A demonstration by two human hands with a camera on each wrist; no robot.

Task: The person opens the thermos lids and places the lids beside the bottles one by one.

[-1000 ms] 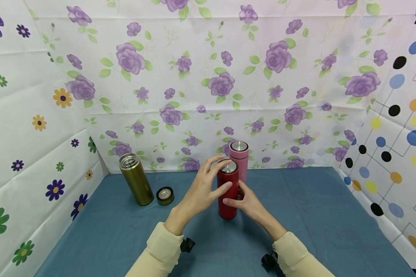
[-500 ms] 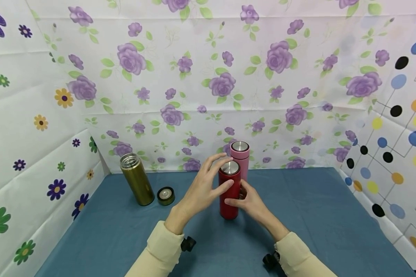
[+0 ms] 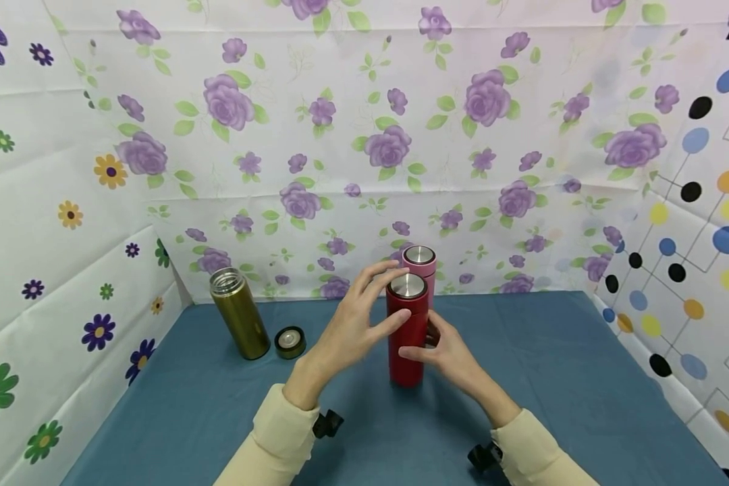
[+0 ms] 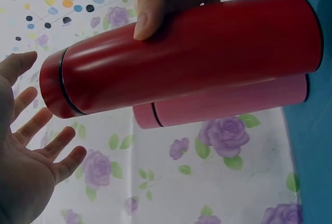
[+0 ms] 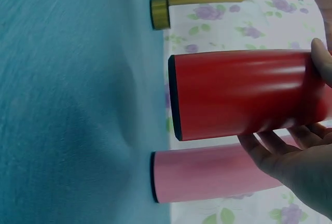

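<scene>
A red thermos flask (image 3: 408,331) with a steel-topped lid (image 3: 409,286) stands nearly upright in front of me. My right hand (image 3: 452,354) grips its body from the right, thumb on the near side and fingers behind. My left hand (image 3: 354,324) is spread beside the lid; in the left wrist view its fingers (image 4: 54,141) are parted and apart from the lid. Behind the red flask, partly hidden by it, stands a pink thermos flask (image 3: 421,266). In the right wrist view the red flask's dark base (image 5: 175,98) shows beyond the right hand.
To the left, an olive-gold thermos flask (image 3: 240,316) stands uncapped, its steel mouth showing. Its round cap (image 3: 289,342) lies beside it on the blue tablecloth (image 3: 522,378). Flower-printed cloth (image 3: 340,135) hangs behind, and a dotted sheet (image 3: 692,270) borders the right side.
The red flask has shifted slightly to the right and nearer to me, with the right hand moving along. The left hand keeps about the same place and spread.
</scene>
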